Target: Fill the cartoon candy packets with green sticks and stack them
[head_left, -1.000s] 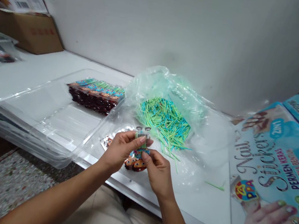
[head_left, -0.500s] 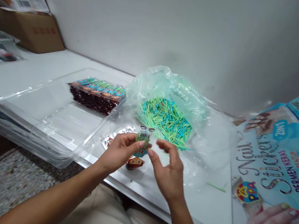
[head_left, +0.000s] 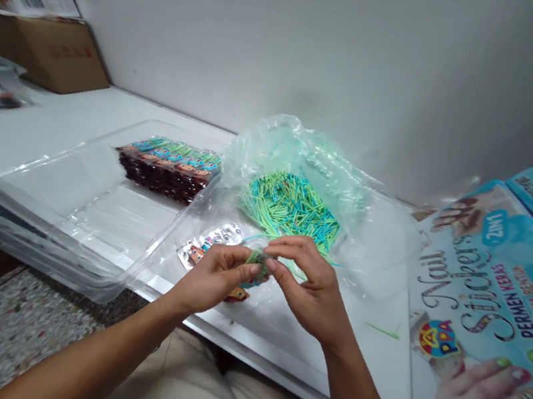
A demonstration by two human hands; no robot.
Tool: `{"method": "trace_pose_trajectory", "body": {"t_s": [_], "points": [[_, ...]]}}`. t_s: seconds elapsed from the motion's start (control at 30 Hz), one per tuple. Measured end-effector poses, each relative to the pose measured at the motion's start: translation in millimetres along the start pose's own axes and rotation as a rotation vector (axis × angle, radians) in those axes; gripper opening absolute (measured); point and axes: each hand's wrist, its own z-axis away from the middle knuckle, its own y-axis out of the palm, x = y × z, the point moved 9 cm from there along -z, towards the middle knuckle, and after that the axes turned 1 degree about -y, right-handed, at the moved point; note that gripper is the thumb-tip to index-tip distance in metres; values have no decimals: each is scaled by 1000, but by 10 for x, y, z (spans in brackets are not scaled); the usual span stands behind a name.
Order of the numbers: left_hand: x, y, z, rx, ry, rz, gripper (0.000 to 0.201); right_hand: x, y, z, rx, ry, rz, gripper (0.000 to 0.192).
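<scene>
My left hand [head_left: 214,275] pinches a small colourful packet [head_left: 256,266] just above the white table's front edge. My right hand [head_left: 310,287] meets it from the right, thumb and fingers pinched on the packet's green top end. A thin blue-green stick [head_left: 250,239] pokes out to the upper left of my fingers. Behind my hands an open clear bag [head_left: 302,165] holds a heap of green and blue sticks [head_left: 292,209]. A few loose packets [head_left: 205,247] lie flat left of my hands.
A clear plastic tray [head_left: 67,208] on the left holds a row of finished packets [head_left: 168,167]. Blue nail sticker boxes [head_left: 486,308] stand at the right. A cardboard box [head_left: 42,49] sits at the back left. One stray green stick [head_left: 382,330] lies near the boxes.
My right hand let go of the packet, lifted away, then came back and closed on its top end. Both hands have sunk a little toward the table.
</scene>
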Motion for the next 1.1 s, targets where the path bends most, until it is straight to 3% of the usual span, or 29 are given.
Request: {"method": "trace_pose_trajectory", "body": {"t_s": [0.13, 0.37, 0.5, 0.7, 1.1], "points": [[41, 4, -17, 10, -26, -20, 36, -92, -99, 22, -112, 94, -62, 18], [18, 49, -48, 42, 64, -20, 33, -38, -64, -9, -26, 48, -15, 15], [38, 32, -66, 16, 30, -1, 35, -182, -59, 34, -28, 174, -134, 11], [57, 33, -81, 34, -24, 106, 35, -403, -163, 136, -183, 335, -318, 25], [137, 150, -88, 158, -90, 258, 33, -444, -3, 92, -30, 463, -336, 19]]}}
